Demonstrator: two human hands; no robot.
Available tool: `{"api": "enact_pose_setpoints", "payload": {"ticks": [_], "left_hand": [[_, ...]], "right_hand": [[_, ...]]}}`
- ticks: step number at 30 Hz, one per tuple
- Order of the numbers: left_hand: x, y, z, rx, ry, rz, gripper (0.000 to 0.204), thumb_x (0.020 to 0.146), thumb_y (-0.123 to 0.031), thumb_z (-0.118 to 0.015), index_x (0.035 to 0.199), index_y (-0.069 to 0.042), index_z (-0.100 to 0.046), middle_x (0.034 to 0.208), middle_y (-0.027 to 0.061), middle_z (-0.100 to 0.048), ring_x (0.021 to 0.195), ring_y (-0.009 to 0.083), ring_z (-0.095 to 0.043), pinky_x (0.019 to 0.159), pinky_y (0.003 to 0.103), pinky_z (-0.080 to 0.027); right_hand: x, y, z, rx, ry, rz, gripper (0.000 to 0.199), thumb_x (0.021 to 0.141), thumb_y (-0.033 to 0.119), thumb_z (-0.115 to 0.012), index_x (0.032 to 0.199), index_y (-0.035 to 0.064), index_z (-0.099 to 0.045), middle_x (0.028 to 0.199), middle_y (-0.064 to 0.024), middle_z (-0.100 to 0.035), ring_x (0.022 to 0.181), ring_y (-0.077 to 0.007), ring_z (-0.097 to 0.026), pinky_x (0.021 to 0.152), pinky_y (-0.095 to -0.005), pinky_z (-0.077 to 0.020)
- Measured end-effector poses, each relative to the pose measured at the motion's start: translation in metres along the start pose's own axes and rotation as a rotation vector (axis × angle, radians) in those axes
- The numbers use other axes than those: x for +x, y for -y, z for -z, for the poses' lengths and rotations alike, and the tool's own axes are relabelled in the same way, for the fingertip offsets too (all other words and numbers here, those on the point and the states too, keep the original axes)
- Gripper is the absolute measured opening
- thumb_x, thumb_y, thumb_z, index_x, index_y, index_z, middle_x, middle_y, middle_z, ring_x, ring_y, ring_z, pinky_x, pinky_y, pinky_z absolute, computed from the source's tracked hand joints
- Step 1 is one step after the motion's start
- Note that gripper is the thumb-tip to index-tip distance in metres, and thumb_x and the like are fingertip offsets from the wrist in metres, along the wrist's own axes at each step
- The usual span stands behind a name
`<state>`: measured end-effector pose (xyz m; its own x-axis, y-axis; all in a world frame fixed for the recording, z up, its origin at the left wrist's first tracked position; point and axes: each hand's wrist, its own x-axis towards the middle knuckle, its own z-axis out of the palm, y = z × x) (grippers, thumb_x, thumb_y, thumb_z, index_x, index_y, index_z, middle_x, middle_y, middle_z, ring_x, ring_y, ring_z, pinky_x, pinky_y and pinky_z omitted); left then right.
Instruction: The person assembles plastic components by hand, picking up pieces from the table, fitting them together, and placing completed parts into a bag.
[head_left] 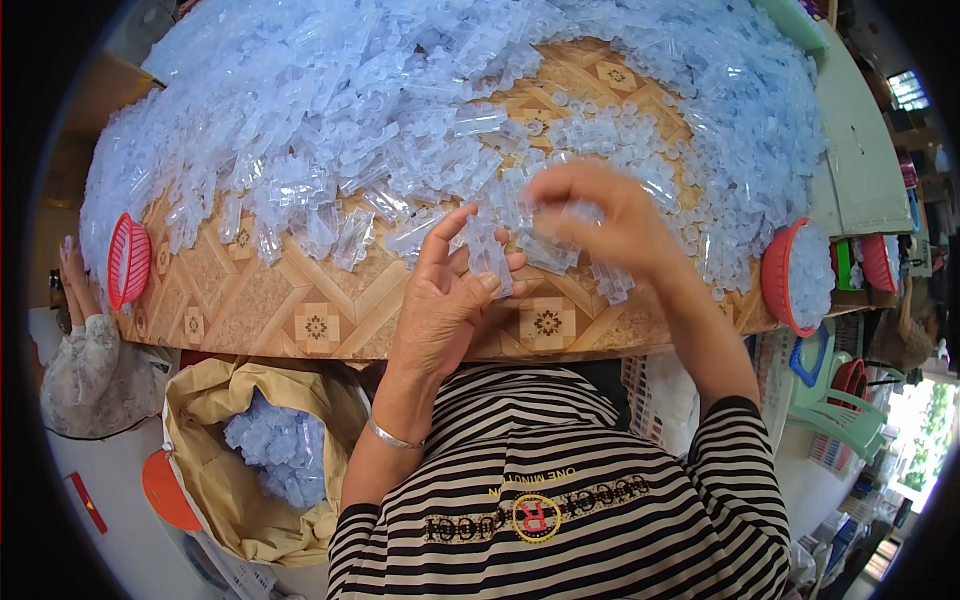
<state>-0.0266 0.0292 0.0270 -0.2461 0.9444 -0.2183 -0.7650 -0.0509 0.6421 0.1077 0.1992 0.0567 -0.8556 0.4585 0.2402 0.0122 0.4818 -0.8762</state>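
My left hand [445, 285] is raised over the table's near edge, with a clear plastic tube-like piece [488, 262] held upright between thumb and fingers. To its right, my right hand [610, 215] is smeared by motion, its fingers curled above loose clear pieces. Whether those fingers hold anything cannot be made out. Around both hands lie flat-sided clear tubes [385, 200]. Small clear round caps [610, 130] are scattered farther back to the right.
A huge heap of clear plastic pieces [300, 90] covers the patterned table [390, 320]. Red baskets stand at the left [128, 262] and right [785, 275] edges. A paper-lined sack [200, 400] holding plastic pieces is below left. Another person's hands [75, 270] show at far left.
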Motion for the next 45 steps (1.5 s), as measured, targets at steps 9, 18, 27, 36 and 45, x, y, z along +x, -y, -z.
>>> {"api": "enact_pose_setpoints", "payload": {"ticks": [9, 18, 27, 36, 45], "left_hand": [[0.001, 0.0, 0.006, -0.022, 0.082, 0.01, 0.08, 0.078, -0.003, -0.072, 0.143, -0.011, -0.026, 0.13, 0.023, -0.046, 0.112, 0.0308, -0.057, 0.091, 0.039, -0.052], [-0.001, 0.002, 0.013, -0.01, 0.1, 0.009, 0.081, 0.077, -0.002, -0.073, 0.143, -0.012, -0.025, 0.131, 0.0222, -0.046, 0.113, 0.031, -0.056, 0.092, 0.039, -0.052], [-0.005, 0.006, 0.017, -0.004, 0.106, 0.027, 0.08, 0.079, -0.01, -0.073, 0.143, -0.012, -0.025, 0.13, 0.0242, -0.047, 0.114, 0.0321, -0.056, 0.091, 0.038, -0.052], [-0.015, 0.01, 0.027, -0.023, 0.119, 0.037, 0.07, 0.086, -0.016, -0.066, 0.142, -0.012, -0.024, 0.13, 0.0233, -0.046, 0.114, 0.0323, -0.055, 0.094, 0.039, -0.05], [-0.019, 0.016, 0.032, -0.02, 0.081, 0.026, 0.063, 0.087, -0.013, -0.064, 0.139, -0.013, -0.028, 0.13, 0.0224, -0.046, 0.114, 0.0326, -0.056, 0.093, 0.041, -0.051]], "right_hand": [[0.087, -0.133, 0.07, -0.83, -0.175, -0.301, 0.03, 0.074, 0.025, -0.066, 0.097, 0.0062, -0.069, 0.091, -0.0144, -0.068, 0.085, -0.0305, -0.065, 0.075, -0.0389, -0.0506], [0.082, -0.126, 0.075, -0.874, -0.143, -0.327, 0.023, 0.074, 0.021, -0.064, 0.092, 0.0072, -0.068, 0.088, -0.0131, -0.069, 0.082, -0.0293, -0.066, 0.074, -0.039, -0.0512], [0.018, -0.049, 0.037, -0.395, -0.218, -0.141, 0.019, 0.08, 0.011, -0.063, 0.097, 0.005, -0.068, 0.084, -0.0079, -0.066, 0.073, -0.0154, -0.062, 0.067, -0.0271, -0.0487], [-0.046, -0.02, 0.006, -0.446, -0.017, -0.094, 0.023, 0.076, -0.002, -0.061, 0.098, 0.0045, -0.066, 0.092, -0.0108, -0.064, 0.084, -0.0243, -0.063, 0.073, -0.0299, -0.0499], [-0.061, -0.006, -0.011, -0.634, -0.049, -0.113, 0.032, 0.076, 0.008, -0.066, 0.107, 0.0052, -0.061, 0.107, -0.0148, -0.058, 0.094, -0.0312, -0.058, 0.081, -0.0371, -0.048]]}}
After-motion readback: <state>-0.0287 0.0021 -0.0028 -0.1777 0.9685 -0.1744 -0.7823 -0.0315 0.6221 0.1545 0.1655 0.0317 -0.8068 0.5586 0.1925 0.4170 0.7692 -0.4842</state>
